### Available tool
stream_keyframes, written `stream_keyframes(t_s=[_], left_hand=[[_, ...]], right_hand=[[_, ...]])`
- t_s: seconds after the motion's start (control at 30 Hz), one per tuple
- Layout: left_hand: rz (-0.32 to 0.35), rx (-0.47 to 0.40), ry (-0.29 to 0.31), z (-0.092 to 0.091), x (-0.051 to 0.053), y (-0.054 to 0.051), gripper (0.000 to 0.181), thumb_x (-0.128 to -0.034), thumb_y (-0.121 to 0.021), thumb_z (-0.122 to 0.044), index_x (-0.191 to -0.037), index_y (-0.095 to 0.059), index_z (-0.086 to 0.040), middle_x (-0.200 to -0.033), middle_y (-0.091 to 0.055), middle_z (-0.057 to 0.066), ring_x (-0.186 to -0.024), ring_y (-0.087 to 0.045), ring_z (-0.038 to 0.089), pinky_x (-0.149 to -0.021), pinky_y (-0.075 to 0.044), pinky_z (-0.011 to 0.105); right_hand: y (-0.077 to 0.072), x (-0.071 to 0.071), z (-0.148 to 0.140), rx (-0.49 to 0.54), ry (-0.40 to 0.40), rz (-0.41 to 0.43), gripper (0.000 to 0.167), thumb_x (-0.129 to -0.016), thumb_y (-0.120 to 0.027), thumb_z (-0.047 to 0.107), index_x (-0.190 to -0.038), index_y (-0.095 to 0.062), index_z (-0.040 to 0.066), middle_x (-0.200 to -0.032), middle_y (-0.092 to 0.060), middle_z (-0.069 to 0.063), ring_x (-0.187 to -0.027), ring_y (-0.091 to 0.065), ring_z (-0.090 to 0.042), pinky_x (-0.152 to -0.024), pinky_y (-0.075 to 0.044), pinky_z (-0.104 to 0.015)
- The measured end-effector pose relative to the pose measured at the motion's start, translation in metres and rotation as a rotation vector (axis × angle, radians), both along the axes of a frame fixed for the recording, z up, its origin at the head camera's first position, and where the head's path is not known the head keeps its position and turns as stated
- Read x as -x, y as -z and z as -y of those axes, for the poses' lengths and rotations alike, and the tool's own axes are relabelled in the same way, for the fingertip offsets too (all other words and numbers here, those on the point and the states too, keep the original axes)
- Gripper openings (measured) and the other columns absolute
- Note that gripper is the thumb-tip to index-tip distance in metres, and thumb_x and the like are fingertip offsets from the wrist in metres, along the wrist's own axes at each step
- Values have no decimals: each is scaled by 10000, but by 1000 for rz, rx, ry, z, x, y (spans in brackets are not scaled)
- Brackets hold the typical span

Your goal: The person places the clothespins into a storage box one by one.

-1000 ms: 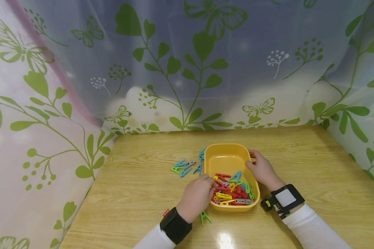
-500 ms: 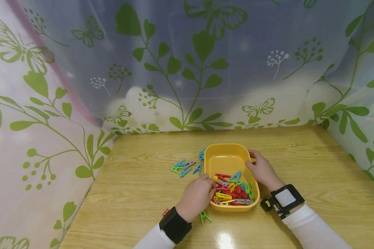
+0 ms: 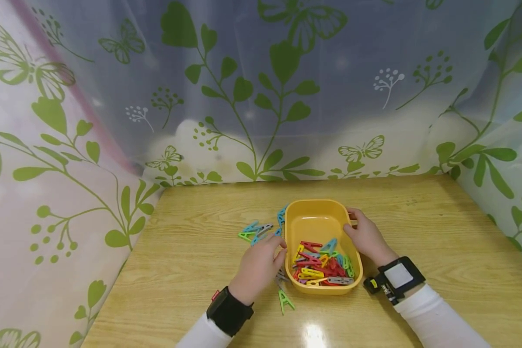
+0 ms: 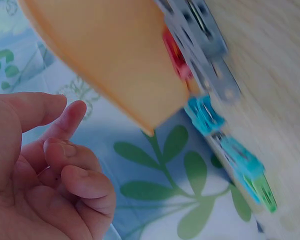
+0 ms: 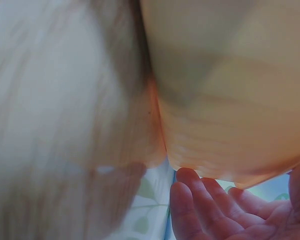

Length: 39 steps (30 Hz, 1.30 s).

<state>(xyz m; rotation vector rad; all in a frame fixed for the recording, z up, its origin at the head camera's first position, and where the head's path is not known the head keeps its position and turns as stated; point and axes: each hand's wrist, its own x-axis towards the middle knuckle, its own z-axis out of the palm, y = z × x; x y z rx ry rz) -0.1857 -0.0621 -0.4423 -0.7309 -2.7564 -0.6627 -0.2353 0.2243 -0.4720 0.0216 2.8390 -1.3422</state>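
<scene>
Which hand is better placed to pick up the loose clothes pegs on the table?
Probably the left hand: it holds nothing and is close to the loose pegs. The right hand grips the yellow tub's opposite side.

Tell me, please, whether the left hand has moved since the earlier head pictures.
Yes: judged against the tub, which stayed put, the left hand has moved left and slightly up in the head view.

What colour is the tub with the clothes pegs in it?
The tub is plain yellow-orange; it shows best in the head view.
</scene>
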Motion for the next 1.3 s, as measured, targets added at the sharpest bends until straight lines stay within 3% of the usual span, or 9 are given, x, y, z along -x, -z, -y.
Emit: stream_keyframes(t_s=[0.27, 0.5, 0.63, 0.83, 1.3], left_hand=[[39, 23, -63, 21, 5, 2, 72, -969, -726, -175, -999, -699, -115, -1203, -706, 91, -910, -719, 235, -689, -535, 316], [67, 86, -58, 33, 5, 11, 81, -936, -758, -127, -989, -717, -81, -969, -667, 69, -780, -625, 151, -675, -512, 288], [98, 115, -51, 38, 6, 18, 92, -917, -776, -123, -993, -736, -89, -960, -668, 37, -866, -669, 182, -723, -539, 315], [138, 137, -16, 41, 10, 25, 115, -902, -788, -132, -1010, -763, -103, -961, -671, 27, -829, -622, 140, -702, -516, 284], [135, 204, 42, 42, 15, 32, 72, -895, -798, -139, -884, -726, -136, -846, -585, -43, -719, -503, 68, -640, -456, 228]], right_hand=[[0, 0, -1, 4, -4, -1, 553, -1068, -472, 131, -1552, -302, -75, -1475, -440, -344, -1245, -562, -495, -985, -535, -556], [0, 0, -1, 3, -8, -4, 552, -1070, -474, 127, -1553, -300, -76, -1471, -443, -346, -1240, -566, -493, -984, -535, -556], [0, -1, -1, 5, -7, 6, 556, -1075, -477, 133, -1559, -292, -69, -1476, -439, -341, -1244, -564, -489, -989, -533, -557], [0, -1, -1, 8, -8, 6, 554, -1074, -477, 130, -1557, -296, -71, -1471, -444, -341, -1239, -566, -486, -985, -534, -556], [1, 0, 0, 7, -8, 7, 554, -1077, -472, 141, -1560, -294, -63, -1476, -443, -333, -1246, -563, -487, -977, -541, -552]])
